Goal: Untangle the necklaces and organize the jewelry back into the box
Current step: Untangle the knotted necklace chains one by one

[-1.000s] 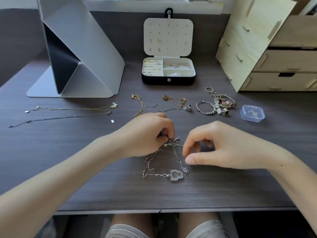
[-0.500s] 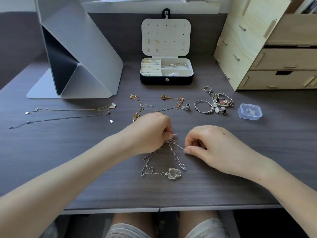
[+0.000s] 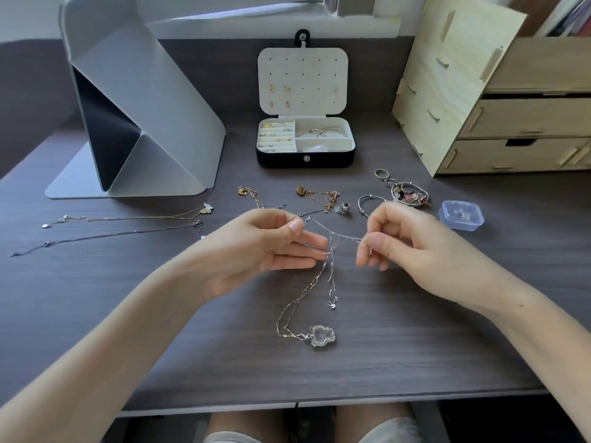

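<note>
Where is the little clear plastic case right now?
The clear plastic case sits on the right side of the desk in the head view, just right of the heap of bangles, in front of the wooden drawer unit.

No legible text, no brand or number anywhere (jewelry box [image 3: 278, 159] bears no print)
</note>
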Demonstrator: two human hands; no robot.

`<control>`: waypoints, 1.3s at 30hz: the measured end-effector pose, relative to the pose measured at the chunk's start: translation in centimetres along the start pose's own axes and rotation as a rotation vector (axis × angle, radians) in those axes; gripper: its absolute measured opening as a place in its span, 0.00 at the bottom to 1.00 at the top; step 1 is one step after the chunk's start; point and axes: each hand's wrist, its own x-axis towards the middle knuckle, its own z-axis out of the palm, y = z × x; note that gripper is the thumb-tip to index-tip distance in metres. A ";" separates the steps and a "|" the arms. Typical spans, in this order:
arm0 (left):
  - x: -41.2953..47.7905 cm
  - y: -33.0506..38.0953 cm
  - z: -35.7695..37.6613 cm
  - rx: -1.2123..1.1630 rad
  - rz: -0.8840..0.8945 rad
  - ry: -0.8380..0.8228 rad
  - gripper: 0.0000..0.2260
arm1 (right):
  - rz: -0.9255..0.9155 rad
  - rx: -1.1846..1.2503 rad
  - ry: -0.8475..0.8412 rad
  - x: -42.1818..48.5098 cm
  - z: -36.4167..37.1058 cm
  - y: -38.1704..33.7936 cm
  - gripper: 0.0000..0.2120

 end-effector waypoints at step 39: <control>-2.9 -1.7 -1.3 0.340 0.105 0.409 0.09 | 0.014 -0.429 -0.042 -0.2 2.3 -0.1 0.07</control>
